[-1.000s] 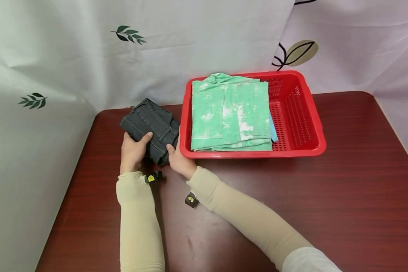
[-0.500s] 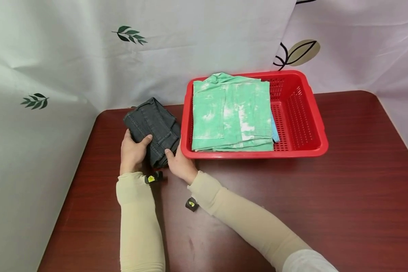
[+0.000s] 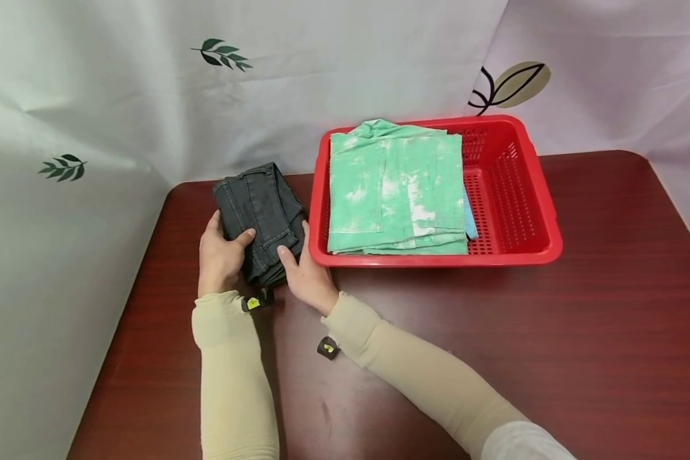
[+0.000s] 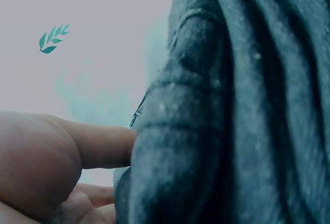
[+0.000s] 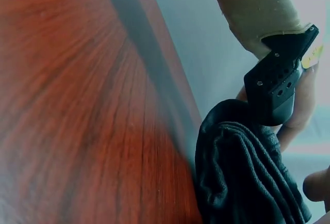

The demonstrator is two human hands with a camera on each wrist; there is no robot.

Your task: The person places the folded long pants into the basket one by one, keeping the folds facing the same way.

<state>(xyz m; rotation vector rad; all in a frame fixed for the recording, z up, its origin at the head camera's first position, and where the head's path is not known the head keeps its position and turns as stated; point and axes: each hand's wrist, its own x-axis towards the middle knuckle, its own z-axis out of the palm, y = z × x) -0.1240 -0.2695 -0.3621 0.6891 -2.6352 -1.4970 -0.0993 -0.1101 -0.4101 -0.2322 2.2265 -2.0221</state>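
Both hands hold a folded pair of dark grey jeans (image 3: 259, 207) at the left of the table, beside the red basket. My left hand (image 3: 220, 259) grips the left side, its thumb on top and its fingers partly hidden. On the near right side, my right hand (image 3: 309, 276) holds the bundle with its thumb up, right at the basket's corner. Stacked layers of the jeans (image 4: 175, 146) fill much of the left wrist view. From the right wrist camera, the rolled end of the jeans (image 5: 237, 167) shows close over the wood.
The red plastic basket (image 3: 437, 260) stands at the back of the table (image 3: 466, 332). Inside its left part lies a folded green-and-white garment (image 3: 397, 191), with a bit of blue cloth (image 3: 470, 217) under it. A white leaf-print curtain (image 3: 345, 70) hangs behind.
The jeans have turned slightly clockwise between the hands, so their far edge lies more level. The hands keep their hold, and the whole head view has shifted a little.
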